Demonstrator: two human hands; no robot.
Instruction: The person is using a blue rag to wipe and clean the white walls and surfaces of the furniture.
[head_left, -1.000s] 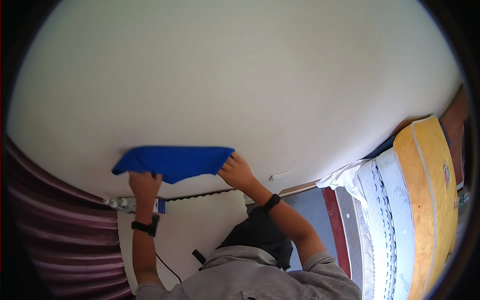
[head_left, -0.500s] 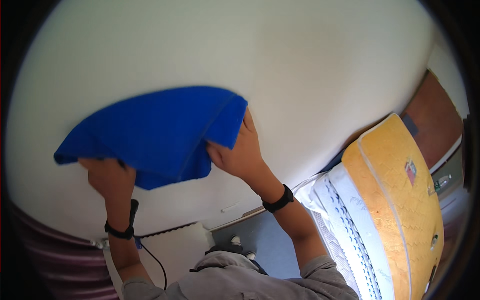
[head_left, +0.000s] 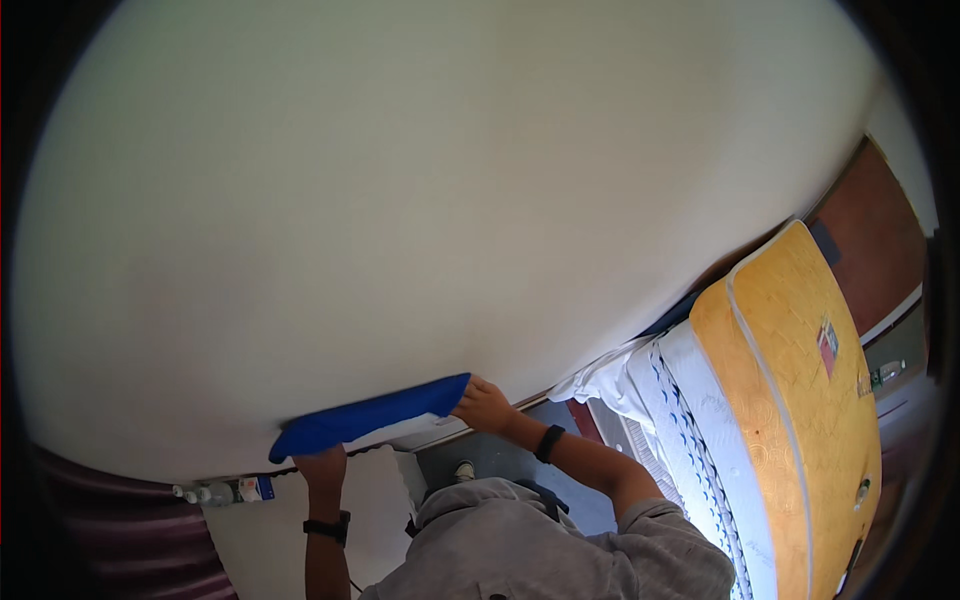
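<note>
Head view: white wall (head_left: 450,200) fills most of the frame, bowed by the lens, meeting a white ledge or panel edge (head_left: 420,432) low down. Against this edge lies the blue cloth (head_left: 365,418), a long narrow fold running from lower left to upper right, flat on the wall's bottom margin. Left hand (head_left: 322,466) grips the cloth's lower left end, fingers closed under it. Right hand (head_left: 484,406) pinches the upper right corner, fingers clenched on the fabric. Both wrists carry dark bands.

At the frame's right edge, an orange mattress (head_left: 790,400) stands on its side beside a white quilted mattress (head_left: 690,440). Small bottles (head_left: 215,492) sit on the ledge near the left hand, beside dark maroon drapery (head_left: 120,540). Grey floor (head_left: 480,460) shows below.

Risk, in my judgement: the left hand works close to the bottles and a sideways sweep could knock them off. The cloth, held only at its ends, could sag or slip if either grip loosens.
</note>
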